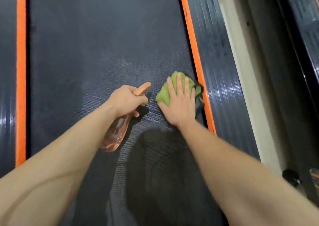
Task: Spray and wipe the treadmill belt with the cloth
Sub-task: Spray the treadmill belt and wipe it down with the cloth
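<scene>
Dark woven treadmill belt (pixel 86 44) across the middle of the view, bordered left and right by orange strips (pixel 20 70), with ribbed glossy side rails (pixel 219 70) outside those. Beyond the right rail, a pale ledge (pixel 241 70) and a dark gap. On the belt ahead of the hands, a lighter, misted-looking patch (pixel 120 65); nearer the camera, a dark shadow (pixel 155 148).

Left hand (pixel 126 101) out over the belt's middle, grip clamped round the neck of a clear pinkish spray bottle (pixel 115 134), fingers curled at the trigger. Orange nozzle (pixel 143 87) aimed forward and slightly right, bottle body slanting back under the wrist. Cannot tell whether the bottle's base touches the belt.

Right hand (pixel 179 104) flat on a green cloth (pixel 164 94), fingers straight and spread, grip apart, palm pressing down. Cloth bunched on the belt's right side, just beside the right orange strip, its far corner touching that strip. Both forearms bare and slightly blurred.
</scene>
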### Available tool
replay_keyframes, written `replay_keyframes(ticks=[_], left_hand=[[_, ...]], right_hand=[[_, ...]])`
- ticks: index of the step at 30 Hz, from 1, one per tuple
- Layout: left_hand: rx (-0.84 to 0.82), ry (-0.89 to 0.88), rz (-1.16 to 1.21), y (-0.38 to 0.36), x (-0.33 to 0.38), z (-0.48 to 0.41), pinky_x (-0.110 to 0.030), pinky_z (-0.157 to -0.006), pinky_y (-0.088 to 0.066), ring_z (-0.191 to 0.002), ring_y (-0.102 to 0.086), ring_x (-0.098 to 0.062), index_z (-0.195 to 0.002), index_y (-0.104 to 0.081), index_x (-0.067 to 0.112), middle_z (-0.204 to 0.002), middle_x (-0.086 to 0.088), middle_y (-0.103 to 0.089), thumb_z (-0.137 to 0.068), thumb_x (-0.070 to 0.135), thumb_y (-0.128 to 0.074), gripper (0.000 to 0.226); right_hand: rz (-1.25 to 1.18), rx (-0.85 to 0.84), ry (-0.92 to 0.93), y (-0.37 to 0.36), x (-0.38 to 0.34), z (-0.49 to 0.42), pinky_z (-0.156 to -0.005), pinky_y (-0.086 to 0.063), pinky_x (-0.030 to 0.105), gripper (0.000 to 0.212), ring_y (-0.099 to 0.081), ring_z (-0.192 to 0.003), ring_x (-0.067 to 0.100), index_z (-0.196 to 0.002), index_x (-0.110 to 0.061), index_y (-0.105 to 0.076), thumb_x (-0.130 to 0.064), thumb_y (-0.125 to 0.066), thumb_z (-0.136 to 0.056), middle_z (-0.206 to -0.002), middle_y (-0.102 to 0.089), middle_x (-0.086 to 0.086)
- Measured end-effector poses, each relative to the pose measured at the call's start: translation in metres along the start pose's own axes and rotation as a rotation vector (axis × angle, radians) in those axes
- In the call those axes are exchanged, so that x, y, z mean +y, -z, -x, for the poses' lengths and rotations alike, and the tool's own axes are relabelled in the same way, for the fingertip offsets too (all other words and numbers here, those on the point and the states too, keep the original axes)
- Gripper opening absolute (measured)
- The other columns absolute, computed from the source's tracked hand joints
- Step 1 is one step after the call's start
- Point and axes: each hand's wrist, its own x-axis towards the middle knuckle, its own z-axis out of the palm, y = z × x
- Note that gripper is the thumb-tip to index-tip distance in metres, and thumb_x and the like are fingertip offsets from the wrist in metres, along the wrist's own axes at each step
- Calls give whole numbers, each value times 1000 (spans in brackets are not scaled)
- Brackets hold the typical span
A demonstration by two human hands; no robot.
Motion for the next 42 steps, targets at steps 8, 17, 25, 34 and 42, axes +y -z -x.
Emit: replay_keyframes(ticks=[8,17,25,34,42], left_hand=[[25,67,69,7,-19,3,-39,-90,-57,-48,-70,-21,-92,-75,6,-89,-8,-75,-69,29,-73,32],[18,77,184,4,-29,11,-32,-70,-53,-48,-66,-21,-94,-70,-2,-84,-3,-70,-78,19,-74,27],[-20,162,301,26,-62,52,-41,-70,-59,-59,-66,-25,-99,-71,-8,-100,-17,-78,-65,20,-73,44],[20,235,104,20,-98,108,-29,-72,-57,-52,-69,-16,-65,-61,18,-61,-1,-71,-78,25,-73,19],[125,320,228,18,-137,136,-24,-65,-56,-50,-69,-16,-71,-69,14,-65,2,-68,-83,20,-74,14]], right_hand=[[-67,55,-107,-3,-19,15,-125,-7,54,86,-1,-157,31,-163,-22,-10,-61,-30,-89,-171,1,8],[51,-48,56,4,5,-24,-124,-3,55,87,5,-157,29,-163,-27,-5,-65,-28,-88,-171,6,5],[34,-22,31,-14,-41,51,-124,-9,55,85,-1,-157,30,-163,-23,-10,-59,-23,-87,-171,1,7],[9,-135,81,-48,-83,172,-122,-15,57,85,-8,-156,32,-161,-20,-22,-56,-34,-85,-170,-7,8],[27,-111,69,-50,-86,172,-122,-14,59,81,-4,-156,32,-162,-20,-15,-56,-29,-91,-171,-3,8]])
